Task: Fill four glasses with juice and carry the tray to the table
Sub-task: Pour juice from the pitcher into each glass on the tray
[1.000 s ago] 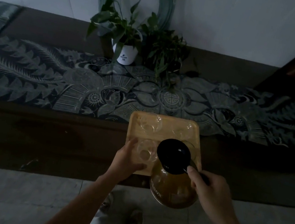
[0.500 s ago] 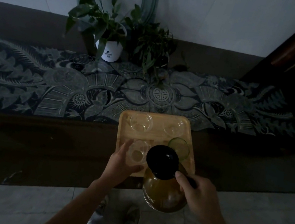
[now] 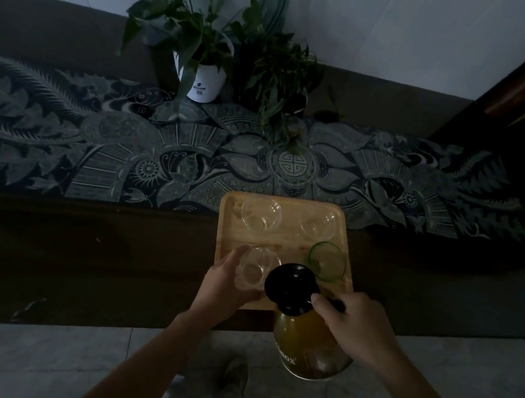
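Gripping the near-left glass (image 3: 254, 268) on the wooden tray (image 3: 232, 228), L hand (image 3: 227, 288) has fingers curled round its side, while R hand (image 3: 356, 325) is closed on the handle of the black-lidded juice jug (image 3: 306, 345), held just beside that glass, near-right glass (image 3: 327, 261) already filled.

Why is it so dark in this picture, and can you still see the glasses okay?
Head view: the room is dim, so the dark wooden bench almost vanishes; the pale wooden tray stands out; the two far clear glasses show only as faint rims; the juice-filled glass reads green; the wide lens bends the patterned runner at the edges.
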`<state>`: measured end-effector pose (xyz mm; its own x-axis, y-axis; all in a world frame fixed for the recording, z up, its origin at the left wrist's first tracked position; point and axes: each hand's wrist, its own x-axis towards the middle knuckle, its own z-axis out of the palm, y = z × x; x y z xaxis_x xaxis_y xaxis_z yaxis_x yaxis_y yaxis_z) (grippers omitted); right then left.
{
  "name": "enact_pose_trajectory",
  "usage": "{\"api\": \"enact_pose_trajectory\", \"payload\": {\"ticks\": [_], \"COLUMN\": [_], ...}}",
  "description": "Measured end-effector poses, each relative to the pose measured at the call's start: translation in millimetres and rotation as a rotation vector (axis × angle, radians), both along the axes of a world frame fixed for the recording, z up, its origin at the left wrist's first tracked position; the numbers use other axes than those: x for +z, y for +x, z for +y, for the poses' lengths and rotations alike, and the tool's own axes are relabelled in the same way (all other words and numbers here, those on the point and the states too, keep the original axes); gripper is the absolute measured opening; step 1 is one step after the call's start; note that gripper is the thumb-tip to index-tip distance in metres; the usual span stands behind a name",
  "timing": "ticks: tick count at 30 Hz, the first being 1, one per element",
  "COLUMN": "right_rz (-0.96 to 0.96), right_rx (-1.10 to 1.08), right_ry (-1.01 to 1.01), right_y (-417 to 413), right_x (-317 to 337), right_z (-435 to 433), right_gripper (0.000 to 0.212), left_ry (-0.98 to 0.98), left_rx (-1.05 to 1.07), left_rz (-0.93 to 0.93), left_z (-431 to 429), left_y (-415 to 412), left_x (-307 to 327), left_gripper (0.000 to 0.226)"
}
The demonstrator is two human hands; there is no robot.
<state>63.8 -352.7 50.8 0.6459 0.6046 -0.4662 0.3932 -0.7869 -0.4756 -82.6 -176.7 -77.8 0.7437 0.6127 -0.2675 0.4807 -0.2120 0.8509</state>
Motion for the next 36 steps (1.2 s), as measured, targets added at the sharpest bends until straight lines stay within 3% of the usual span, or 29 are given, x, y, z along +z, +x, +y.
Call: {"api": "enact_pose_trajectory", "payload": {"ticks": [10, 36], "right_rz": [-0.048, -0.107], "right_rx": [0.115, 0.296], "right_ry": [-0.137, -0.431], "right_y": [8.1, 3.2], "right_x": [-1.6, 24.8], "right_z": [26.0, 87.6], "right_gripper": [0.055, 0.047], "left_ry": [0.010, 0.021], "left_rx": [-0.039, -0.066], "left_rz": [-0.044, -0.017], "left_z": [6.4, 11.7], "left_y": [-3.1, -4.9], "left_x": [4.5, 6.9], "left_gripper": [0.087, 0.089]}}
